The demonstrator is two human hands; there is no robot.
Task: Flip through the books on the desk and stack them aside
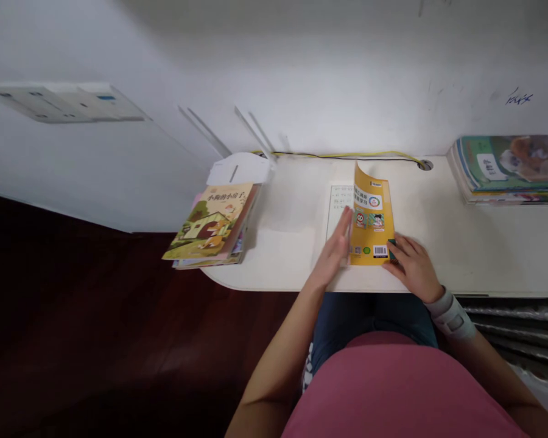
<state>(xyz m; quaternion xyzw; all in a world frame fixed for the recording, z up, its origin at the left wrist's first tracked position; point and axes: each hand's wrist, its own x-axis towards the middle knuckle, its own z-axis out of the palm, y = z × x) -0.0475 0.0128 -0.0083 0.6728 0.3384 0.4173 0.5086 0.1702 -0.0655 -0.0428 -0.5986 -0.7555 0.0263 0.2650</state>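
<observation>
1. My yellow book (pixel 368 240) was on the white table (pixel 283 243), a bit right of the middle of the frame. Its top left corner curled up.
2. A white page (pixel 340 198) with rows of marks peeked out on the book's left. The marks were too small for me to read. My left hand (pixel 334 250) hid its lower part.
3. My left hand was a bit blurry and its thumb was hidden. I couldn't tell if it pinched anything.
4. My right hand (pixel 413 267) covered some of the dark green bit at the book's lower right corner. I couldn't tell if it gripped the corner or just touched it.
5. The pile of books (pixel 506 164) at the right was cut off by the frame's edge.
6. My left arm slanted up and right from the bottom. That hand stood on its side, fingers straight, by the book's left edge.
7. My right arm, with a grey wristband (pixel 452 315), slanted up and left from the lower right. Its fingers bent a little.
</observation>
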